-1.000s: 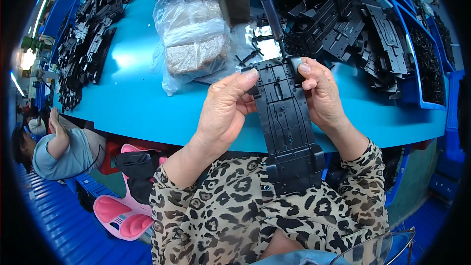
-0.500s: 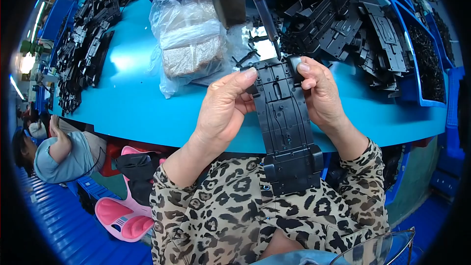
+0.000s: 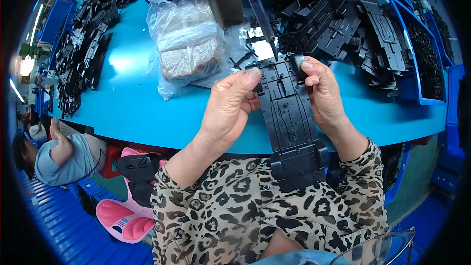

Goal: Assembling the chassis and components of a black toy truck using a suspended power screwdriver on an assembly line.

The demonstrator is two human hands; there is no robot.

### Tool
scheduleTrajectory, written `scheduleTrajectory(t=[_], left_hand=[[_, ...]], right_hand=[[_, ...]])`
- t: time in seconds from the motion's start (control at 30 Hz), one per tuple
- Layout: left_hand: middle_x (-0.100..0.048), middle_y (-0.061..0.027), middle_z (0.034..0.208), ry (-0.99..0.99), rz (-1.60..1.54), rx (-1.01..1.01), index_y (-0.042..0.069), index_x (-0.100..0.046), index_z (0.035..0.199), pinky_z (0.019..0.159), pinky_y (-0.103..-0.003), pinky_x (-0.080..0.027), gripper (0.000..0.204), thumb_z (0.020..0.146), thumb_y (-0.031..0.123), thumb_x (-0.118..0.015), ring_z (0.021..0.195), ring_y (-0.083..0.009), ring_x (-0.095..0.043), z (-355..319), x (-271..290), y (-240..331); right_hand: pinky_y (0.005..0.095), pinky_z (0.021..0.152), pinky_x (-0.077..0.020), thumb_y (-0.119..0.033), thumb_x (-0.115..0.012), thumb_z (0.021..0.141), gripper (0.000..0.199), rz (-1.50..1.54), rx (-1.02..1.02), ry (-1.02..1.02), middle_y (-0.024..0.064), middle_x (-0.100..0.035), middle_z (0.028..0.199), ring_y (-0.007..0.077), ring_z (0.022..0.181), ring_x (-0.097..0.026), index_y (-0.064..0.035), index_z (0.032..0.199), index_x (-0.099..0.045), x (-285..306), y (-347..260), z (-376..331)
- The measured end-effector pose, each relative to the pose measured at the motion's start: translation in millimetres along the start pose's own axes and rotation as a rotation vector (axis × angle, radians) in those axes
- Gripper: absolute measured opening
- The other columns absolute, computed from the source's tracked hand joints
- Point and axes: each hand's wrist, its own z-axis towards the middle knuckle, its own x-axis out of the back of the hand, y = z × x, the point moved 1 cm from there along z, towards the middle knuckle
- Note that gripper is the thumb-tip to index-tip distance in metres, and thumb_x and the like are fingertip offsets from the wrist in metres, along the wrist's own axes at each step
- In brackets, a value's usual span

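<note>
While both hands grip the long black plastic chassis [image 3: 290, 122] at frame centre, left hand [image 3: 230, 110] pinching one edge, right hand [image 3: 321, 95] the other, the hanging screwdriver [image 3: 260, 12] tip meets its top; a tilt could make it slip; blue bins [image 3: 422, 68] upper right hold black parts; a clear bag [image 3: 189, 44] holds small pieces.

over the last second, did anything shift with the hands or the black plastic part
Almost nothing. The left hand and right hand grip the long black plastic chassis as before, its far end under the hanging screwdriver tip. The clear plastic bag and the piles of black parts stayed put.
</note>
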Motion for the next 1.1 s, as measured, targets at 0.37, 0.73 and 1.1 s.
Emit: scheduleTrajectory(t=[0.37, 0.73, 1.1], left_hand=[[-0.058, -0.0048, 0.088, -0.054, 0.004, -0.016, -0.001, -0.053, 0.098, 0.067, -0.024, -0.045, 0.026, 0.081, 0.019, -0.054, 0.074, -0.0089, -0.055, 2.5, -6.1, -5.1], [-0.058, -0.0032, 0.086, -0.076, -0.012, 0.024, 0.003, -0.056, 0.092, 0.068, -0.024, -0.043, 0.023, 0.08, 0.023, -0.055, 0.073, -0.0093, -0.054, 7.9, -5.8, -6.4], [-0.059, -0.0033, 0.083, -0.112, -0.025, 0.025, 0.003, -0.056, 0.089, 0.067, -0.024, -0.044, 0.023, 0.08, 0.024, -0.055, 0.072, -0.0096, -0.054, 10.3, -9.9, -7.8]], right_hand=[[0.0165, 0.056, -0.0414, -0.022, -0.054, 0.076, 0.02, -0.057, 0.001, 0.076, -0.0011, -0.052, 0.067, 0.0037, 0.057, -0.048, -0.0023, 0.081, -0.053, 2.1, -0.8, -1.3], [0.0166, 0.054, -0.0428, -0.021, -0.052, 0.077, 0.02, -0.049, 0.063, 0.084, 0.0011, -0.053, 0.068, 0.0047, 0.057, -0.05, -0.0009, 0.081, -0.051, 1.9, -3.9, -4.9], [0.0159, 0.052, -0.0438, -0.021, -0.051, 0.078, 0.023, -0.066, 0.115, 0.087, 0.0039, -0.054, 0.069, 0.0054, 0.056, -0.052, 0.0012, 0.083, -0.05, 2.5, -9.8, -9.3]])
